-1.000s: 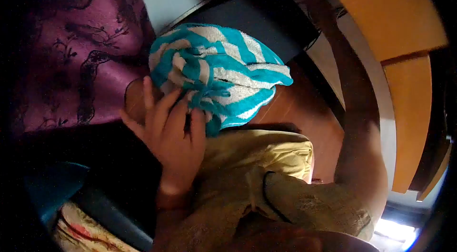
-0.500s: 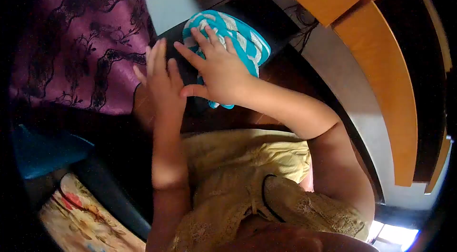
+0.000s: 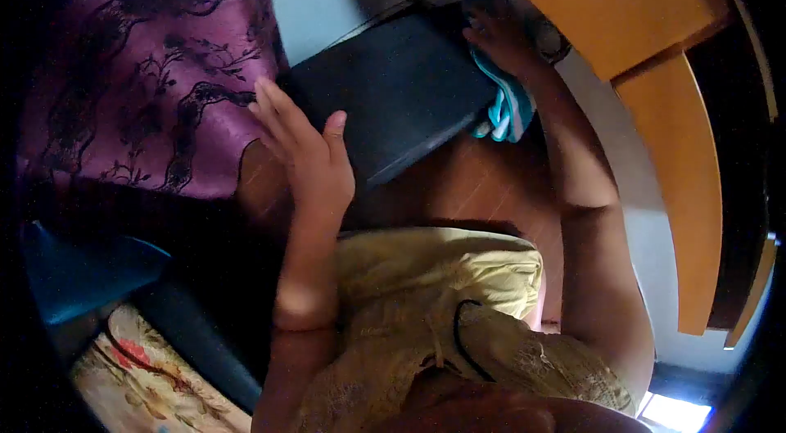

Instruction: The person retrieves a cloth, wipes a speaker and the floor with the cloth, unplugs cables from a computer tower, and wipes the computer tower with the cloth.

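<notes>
My right hand [image 3: 499, 36] lies on a turquoise and white striped cloth [image 3: 509, 101] at the far right end of a dark, flat-topped box-shaped object [image 3: 393, 89]. Its fingers look spread over the cloth, though shadow dims them. Part of the cloth hangs down over the object's right edge in loose folds. On the other side, my left hand [image 3: 315, 155] is raised near the object's left edge, fingers stretched out and thumb apart, holding nothing.
Purple fabric with black floral patterns [image 3: 196, 81] hangs at the left. Orange-brown wooden furniture [image 3: 671, 171] curves along the right. Dark cables [image 3: 548, 38] lie behind my right hand. A blue item [image 3: 94, 273] and flowered fabric [image 3: 155, 376] sit lower left.
My right hand and the cloth have moved right, from the middle of the dark object's top to its far right end, baring the surface. My left hand has shifted slightly right.
</notes>
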